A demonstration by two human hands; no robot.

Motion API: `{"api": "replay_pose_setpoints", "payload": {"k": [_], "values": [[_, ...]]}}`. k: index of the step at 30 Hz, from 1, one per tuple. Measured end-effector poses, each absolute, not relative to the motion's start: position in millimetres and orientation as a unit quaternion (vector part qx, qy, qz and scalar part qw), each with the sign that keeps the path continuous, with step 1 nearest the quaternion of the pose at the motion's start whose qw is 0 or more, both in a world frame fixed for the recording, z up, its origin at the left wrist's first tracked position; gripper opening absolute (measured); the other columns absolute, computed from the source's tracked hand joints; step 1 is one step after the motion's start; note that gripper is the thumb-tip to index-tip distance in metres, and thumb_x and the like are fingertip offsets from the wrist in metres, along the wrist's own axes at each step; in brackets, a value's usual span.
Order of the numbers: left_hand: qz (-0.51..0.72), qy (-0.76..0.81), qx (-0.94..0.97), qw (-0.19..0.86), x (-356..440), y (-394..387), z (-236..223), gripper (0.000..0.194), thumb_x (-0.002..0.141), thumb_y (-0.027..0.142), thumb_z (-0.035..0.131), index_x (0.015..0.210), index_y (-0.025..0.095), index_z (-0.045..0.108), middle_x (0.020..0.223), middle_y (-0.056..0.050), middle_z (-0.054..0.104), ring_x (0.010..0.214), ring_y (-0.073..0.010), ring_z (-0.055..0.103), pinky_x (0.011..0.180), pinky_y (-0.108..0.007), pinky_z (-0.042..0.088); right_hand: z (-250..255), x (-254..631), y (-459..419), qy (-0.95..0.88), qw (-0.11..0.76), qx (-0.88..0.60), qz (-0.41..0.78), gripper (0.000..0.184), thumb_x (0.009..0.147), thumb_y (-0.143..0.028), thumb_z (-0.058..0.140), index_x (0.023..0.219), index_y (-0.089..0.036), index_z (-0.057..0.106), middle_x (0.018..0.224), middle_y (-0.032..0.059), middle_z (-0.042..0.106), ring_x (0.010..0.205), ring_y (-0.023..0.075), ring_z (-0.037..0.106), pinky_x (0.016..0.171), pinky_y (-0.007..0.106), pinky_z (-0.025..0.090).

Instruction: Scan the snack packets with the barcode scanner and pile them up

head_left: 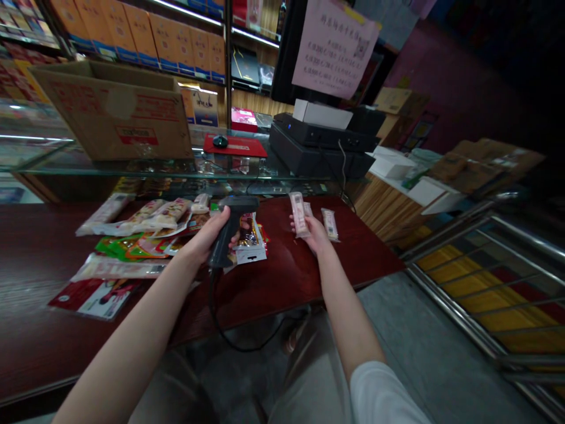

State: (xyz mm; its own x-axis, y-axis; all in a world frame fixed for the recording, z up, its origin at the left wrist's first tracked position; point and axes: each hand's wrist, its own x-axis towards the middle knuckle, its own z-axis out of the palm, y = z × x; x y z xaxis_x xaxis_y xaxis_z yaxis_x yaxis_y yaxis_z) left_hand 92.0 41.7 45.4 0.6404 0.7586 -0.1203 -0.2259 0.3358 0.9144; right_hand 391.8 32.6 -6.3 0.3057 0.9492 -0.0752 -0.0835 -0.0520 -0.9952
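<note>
My left hand (207, 237) is wrapped round the handle of a black barcode scanner (225, 232), whose cord loops down past the table edge. Its head points toward the right. In my right hand (315, 234) is a slim snack packet (299, 213) in pale wrapping, tilted up off the table; part of another pale packet shows behind it. A similar small packet (329, 224) lies just right of that hand. Left of the scanner, several packaged snacks (154, 217) are spread in a pile, with green-orange bags (132, 246) among them. A shiny bag (252, 235) lies beside the scanner.
The dark red table (282, 282) meets a glass counter (176, 168) behind. On the counter stand an open cardboard box (119, 112), a mouse on a red mat (247, 147) and a black cash-register unit (320, 147). A metal railing (459, 294) runs at the right.
</note>
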Motion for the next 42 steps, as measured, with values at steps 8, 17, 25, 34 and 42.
{"api": "replay_pose_setpoints", "payload": {"k": [8, 17, 25, 34, 42], "values": [[0.294, 0.249, 0.518, 0.764, 118.7, 28.2, 28.5, 0.060, 0.076, 0.068, 0.061, 0.092, 0.011, 0.064, 0.051, -0.001, 0.054, 0.040, -0.0097, 0.046, 0.036, -0.020, 0.032, -15.3, 385.8, 33.7, -0.362, 0.603, -0.470, 0.533, 0.036, 0.082, -0.026, 0.045, 0.116, -0.020, 0.055, 0.112, 0.0083, 0.073, 0.089, 0.0198, 0.071, 0.068, 0.031, 0.058], [0.335, 0.237, 0.509, 0.757, 117.8, 31.4, 25.3, 0.059, 0.075, 0.069, 0.062, 0.093, 0.013, 0.060, 0.052, 0.000, 0.054, 0.042, -0.0101, 0.048, 0.040, -0.020, 0.036, -18.8, 384.6, 27.2, -0.413, 0.562, -0.429, 0.574, 0.032, 0.074, -0.020, 0.056, 0.104, -0.019, 0.065, 0.100, 0.0069, 0.075, 0.070, 0.0171, 0.070, 0.052, 0.023, 0.054], [0.332, 0.259, 0.511, 0.749, 122.4, 31.2, 23.6, 0.057, 0.072, 0.070, 0.064, 0.083, 0.015, 0.055, 0.048, 0.001, 0.051, 0.038, -0.0091, 0.046, 0.038, -0.019, 0.034, -16.5, 375.4, 22.1, -0.453, 0.534, -0.443, 0.560, 0.033, 0.072, -0.028, 0.061, 0.104, -0.019, 0.064, 0.098, 0.0085, 0.074, 0.072, 0.0190, 0.069, 0.056, 0.027, 0.052], [0.367, 0.350, 0.550, 0.664, 71.6, 45.0, 73.1, 0.053, 0.079, 0.067, 0.059, 0.085, 0.014, 0.061, 0.050, -0.001, 0.055, 0.039, -0.0114, 0.048, 0.037, -0.021, 0.038, -8.2, 427.0, 26.7, -0.478, 0.508, -0.717, -0.005, 0.047, 0.081, -0.028, 0.051, 0.126, -0.015, 0.058, 0.125, 0.0162, 0.062, 0.114, 0.0288, 0.057, 0.101, 0.045, 0.042], [0.370, 0.435, 0.508, 0.645, 47.4, 86.9, 73.3, 0.052, 0.084, 0.062, 0.055, 0.089, 0.011, 0.064, 0.050, -0.003, 0.057, 0.039, -0.0123, 0.048, 0.039, -0.022, 0.036, -5.2, 416.2, 20.4, -0.520, 0.392, -0.754, -0.085, 0.037, 0.082, -0.023, 0.055, 0.118, -0.016, 0.062, 0.136, 0.0186, 0.052, 0.131, 0.0337, 0.039, 0.109, 0.055, 0.029]]}}
